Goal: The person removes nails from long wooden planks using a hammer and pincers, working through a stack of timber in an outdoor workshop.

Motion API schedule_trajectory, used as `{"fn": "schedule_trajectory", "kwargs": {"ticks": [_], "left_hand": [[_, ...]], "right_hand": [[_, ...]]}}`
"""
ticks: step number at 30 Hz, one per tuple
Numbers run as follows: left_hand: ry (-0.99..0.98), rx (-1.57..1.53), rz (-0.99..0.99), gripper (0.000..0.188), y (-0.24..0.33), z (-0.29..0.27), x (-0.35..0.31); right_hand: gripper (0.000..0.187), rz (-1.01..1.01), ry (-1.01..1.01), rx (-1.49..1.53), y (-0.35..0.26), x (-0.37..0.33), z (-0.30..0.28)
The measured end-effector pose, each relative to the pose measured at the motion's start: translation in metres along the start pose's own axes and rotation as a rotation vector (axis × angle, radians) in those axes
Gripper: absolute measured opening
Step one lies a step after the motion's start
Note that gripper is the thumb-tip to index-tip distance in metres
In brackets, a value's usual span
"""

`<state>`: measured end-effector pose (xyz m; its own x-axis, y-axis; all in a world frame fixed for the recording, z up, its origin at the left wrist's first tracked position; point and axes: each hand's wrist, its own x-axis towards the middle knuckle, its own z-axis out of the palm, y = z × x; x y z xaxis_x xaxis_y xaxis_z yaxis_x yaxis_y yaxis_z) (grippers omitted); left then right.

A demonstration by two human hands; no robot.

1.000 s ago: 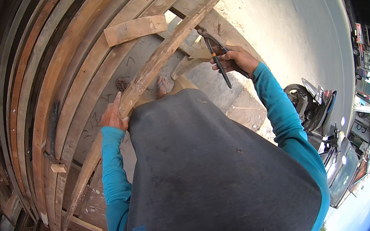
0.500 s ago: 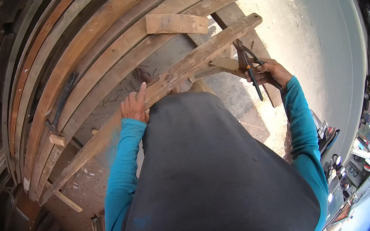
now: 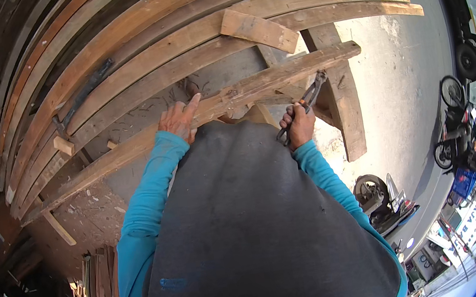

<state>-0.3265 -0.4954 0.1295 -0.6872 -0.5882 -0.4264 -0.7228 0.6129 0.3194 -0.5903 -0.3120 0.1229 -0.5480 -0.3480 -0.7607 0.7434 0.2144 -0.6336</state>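
A long, worn wooden beam [image 3: 253,84] lies slantwise in front of me, its far end to the right. My left hand [image 3: 179,119] rests across it, fingers stretched out over the wood and index finger pointing along the beam. My right hand [image 3: 298,123] is closed around the handles of dark metal pincers [image 3: 315,86] with orange marks. Their jaws meet the beam's near edge close to its right end. Whether a nail is in the jaws is too small to tell. A plank [image 3: 347,104] runs crosswise under the beam's right end.
Several long boards [image 3: 193,37] lie side by side beyond the beam, with a short wood block [image 3: 258,30] across them. A hammer [image 3: 83,93] lies on the boards at left. Bent nails are scattered on the ground between. Motorcycles [image 3: 383,198] stand along the road at right.
My right hand has moved left and nearer to me, and the spread pincer handles have come together in it. The short block appears turned more slantwise. My left hand stays on the beam.
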Motion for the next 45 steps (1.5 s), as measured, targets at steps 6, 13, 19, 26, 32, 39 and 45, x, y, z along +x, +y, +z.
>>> {"fn": "schedule_trajectory", "kwargs": {"ticks": [6,13,19,26,32,39,45], "left_hand": [[0.022,0.005,0.050,0.105,-0.001,0.002,0.003],[0.187,0.059,0.088,0.099,0.007,0.025,0.002],[0.234,0.052,0.089,0.097,0.011,0.027,-0.001],[0.269,0.096,0.084,0.097,0.013,0.026,-0.002],[0.275,0.134,0.063,0.097,0.014,0.031,-0.003],[0.289,0.158,0.069,0.098,0.013,0.035,-0.001],[0.126,0.056,0.034,0.101,0.013,0.017,0.004]], "right_hand": [[0.037,0.008,-0.130,-0.236,-0.030,-0.006,-0.049],[0.055,0.066,-0.228,-0.415,-0.127,0.006,-0.104],[0.057,0.118,-0.229,-0.620,-0.179,0.007,-0.096],[0.053,0.120,-0.329,-0.983,-0.222,0.023,-0.103],[0.046,0.213,-0.294,-0.938,-0.234,0.024,-0.098],[0.023,0.191,-0.312,-0.670,-0.184,0.023,-0.106],[0.028,-0.077,-0.071,-0.118,-0.072,0.016,-0.063]]}}
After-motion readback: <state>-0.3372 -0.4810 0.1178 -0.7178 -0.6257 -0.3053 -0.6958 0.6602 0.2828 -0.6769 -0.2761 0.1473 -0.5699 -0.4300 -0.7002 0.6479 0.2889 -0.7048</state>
